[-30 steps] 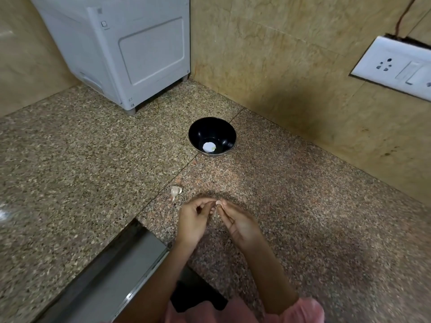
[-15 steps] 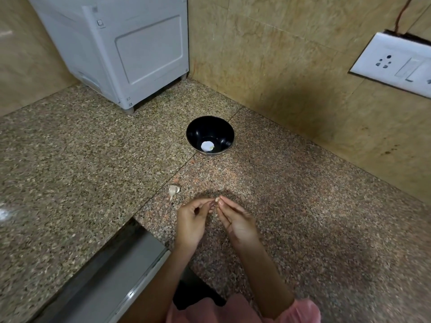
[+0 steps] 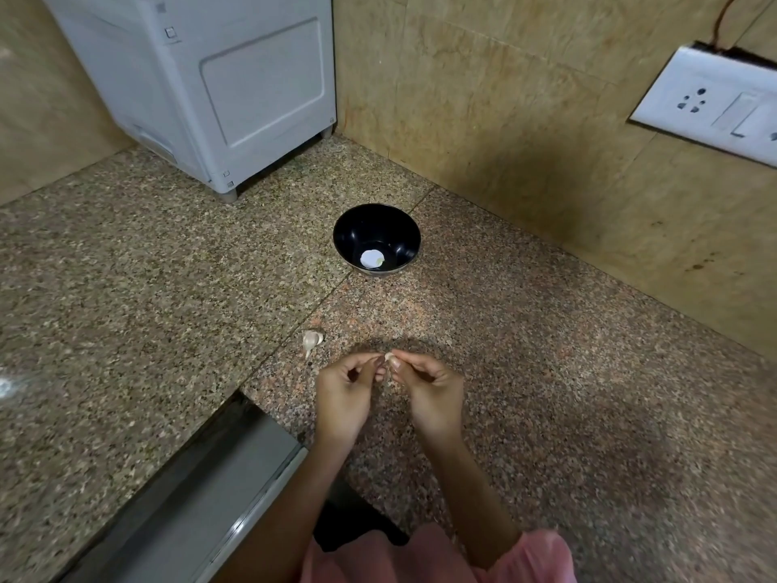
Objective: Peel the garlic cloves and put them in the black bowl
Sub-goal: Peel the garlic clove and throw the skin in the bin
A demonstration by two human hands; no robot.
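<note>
- On the speckled brown granite worktop (image 3: 546, 372), in its far corner by the beige stone wall, stands a large grey-white plastic appliance (image 3: 218, 86); it takes no part in the work.
- Further toward the middle, near the back wall, sits the small round black bowl (image 3: 403, 229). Something small and pale lies at its bottom, beside a bright spot; I cannot tell if it is a peeled clove.
- Above the front part of the worktop the left hand (image 3: 342, 397) and the right hand (image 3: 433, 393) meet, both curled nearly closed, fingertips pinching the same small pale garlic clove (image 3: 389, 357) between them.
- Just left of the hands, on the seam between two slabs, lies a small papery unpeeled garlic clove (image 3: 312, 339).
- My judgement: peeling is going on. The clove is tiny and probably slippery, so a strong pull on the skin could make it jump out and roll to the front edge. The bowl is well apart, so a toss could miss it.
</note>
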